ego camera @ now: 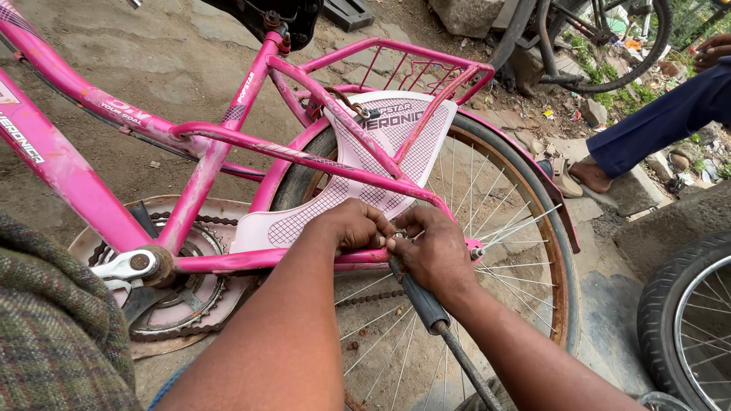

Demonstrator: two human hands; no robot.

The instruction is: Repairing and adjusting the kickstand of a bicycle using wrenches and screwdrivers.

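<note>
Now gripping tool (pixel 417 295) w/ right hand (pixel 438 255); left hand (pixel 352 226) pinching at rear wheel (pixel 487 228) hub, 9 o'clock of right.

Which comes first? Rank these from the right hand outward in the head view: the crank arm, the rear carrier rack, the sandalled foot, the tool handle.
From the right hand:
1. Tool handle, in its grip, just below.
2. Rear carrier rack, up above the wheel.
3. Crank arm, far left, and sandalled foot, upper right: too close to call.
</note>
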